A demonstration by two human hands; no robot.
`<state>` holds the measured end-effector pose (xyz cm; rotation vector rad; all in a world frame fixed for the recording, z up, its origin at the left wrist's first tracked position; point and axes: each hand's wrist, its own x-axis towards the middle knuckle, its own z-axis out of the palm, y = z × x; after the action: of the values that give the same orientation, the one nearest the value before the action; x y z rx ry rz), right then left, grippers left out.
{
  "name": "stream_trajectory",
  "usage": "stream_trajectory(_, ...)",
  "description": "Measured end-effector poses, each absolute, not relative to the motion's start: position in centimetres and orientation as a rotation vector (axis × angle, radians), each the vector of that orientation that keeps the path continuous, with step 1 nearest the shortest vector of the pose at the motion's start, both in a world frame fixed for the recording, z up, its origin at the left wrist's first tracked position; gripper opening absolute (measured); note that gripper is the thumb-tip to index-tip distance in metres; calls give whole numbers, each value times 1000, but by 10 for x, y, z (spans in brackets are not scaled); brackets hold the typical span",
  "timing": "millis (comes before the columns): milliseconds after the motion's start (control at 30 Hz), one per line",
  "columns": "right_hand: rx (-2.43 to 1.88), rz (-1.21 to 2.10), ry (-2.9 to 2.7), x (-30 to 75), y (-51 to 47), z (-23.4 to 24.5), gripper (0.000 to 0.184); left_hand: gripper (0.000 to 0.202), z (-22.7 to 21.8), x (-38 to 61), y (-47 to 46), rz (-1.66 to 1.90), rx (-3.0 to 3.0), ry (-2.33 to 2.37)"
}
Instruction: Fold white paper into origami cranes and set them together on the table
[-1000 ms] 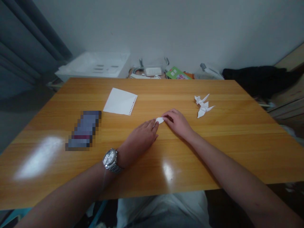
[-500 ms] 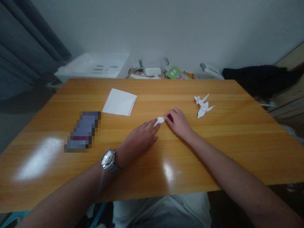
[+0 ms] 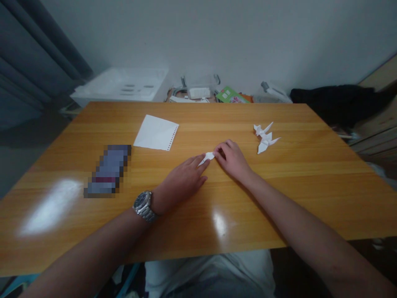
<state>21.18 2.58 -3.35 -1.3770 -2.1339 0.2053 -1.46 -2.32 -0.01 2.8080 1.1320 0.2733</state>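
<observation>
Mid-frame, the left hand (image 3: 186,176) has spread open on the folded paper (image 3: 210,156); the right hand (image 3: 232,160), pinching its tip, apparently steadies it.

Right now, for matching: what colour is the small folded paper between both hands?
White folded paper; head view.

Wristwatch (image 3: 144,205) on left wrist — silver-toned metal, round case, dark dial, linked bracelet; dial markings too small to read. Just beyond wristwatch: left hand (image 3: 184,178), bare. Nearer than wristwatch: left forearm (image 3: 93,244), bare. Well right of wristwatch: right hand (image 3: 233,160) and right forearm (image 3: 288,211), both bare. Nearer and right of wristwatch: whitish clothing (image 3: 211,271), softly creased — blue-grey in nearest part.
</observation>
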Motion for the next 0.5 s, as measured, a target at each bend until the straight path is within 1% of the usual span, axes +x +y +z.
stream_trajectory(133, -1274, 209, -2272, 216, 15, -24, 35, 54, 0, -14, -23, 297, 2819, 1121)
stream_trajectory(267, -1166, 250, -2547, 219, 3, -21, 54, 51, -1, -11, -25, 284, 2872, 1142)
stream_trajectory(367, -1201, 275, -2632, 220, -3, -24, 61, 52, -3, -10, -26, 260, 2909, 1166)
stream_trajectory(500, -1243, 294, -2642, 221, -4, -27, 64, 54, -8, -13, -26, 252, 2934, 1137)
